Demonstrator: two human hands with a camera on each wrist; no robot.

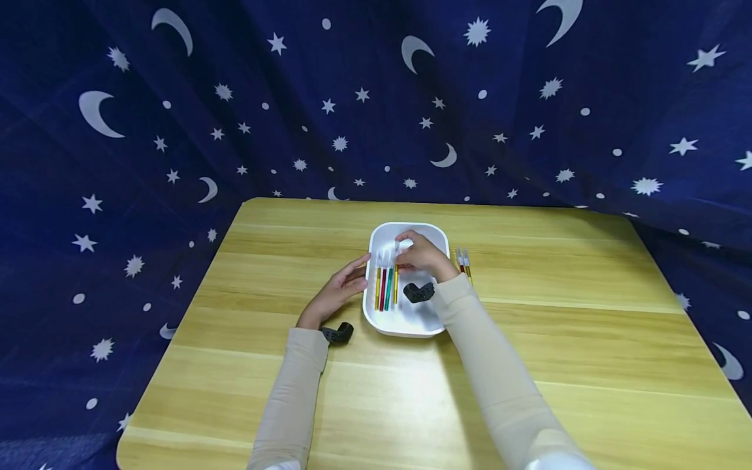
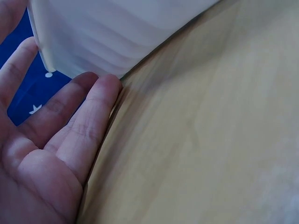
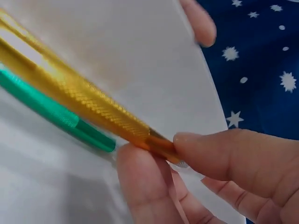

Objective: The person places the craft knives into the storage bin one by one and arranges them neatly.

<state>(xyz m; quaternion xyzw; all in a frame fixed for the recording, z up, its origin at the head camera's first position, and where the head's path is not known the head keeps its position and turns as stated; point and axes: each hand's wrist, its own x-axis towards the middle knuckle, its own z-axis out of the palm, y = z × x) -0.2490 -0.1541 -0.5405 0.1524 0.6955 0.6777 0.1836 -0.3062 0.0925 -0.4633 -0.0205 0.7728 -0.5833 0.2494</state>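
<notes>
My right hand (image 1: 422, 251) is over the white tray (image 1: 411, 321), pinching a gold craft knife (image 3: 93, 95) between thumb and fingers near one end of its knurled handle. Left of it in the tray lie a green craft knife (image 1: 388, 292), a red craft knife (image 1: 383, 292) and another gold craft knife (image 1: 377, 292), side by side with their clear-capped ends pointing away. My left hand (image 1: 339, 290) rests at the tray's left side, fingers loosely extended; in the left wrist view its fingertips (image 2: 108, 84) meet the tray's outer wall.
Right of the tray, two more craft knives, one red (image 1: 461, 260) and one gold (image 1: 467, 262), lie on the wooden table (image 1: 564, 313), partly hidden by the right forearm. Black wrist mounts (image 1: 339, 333) show at both wrists. A dark blue star-patterned cloth (image 1: 352, 98) hangs behind.
</notes>
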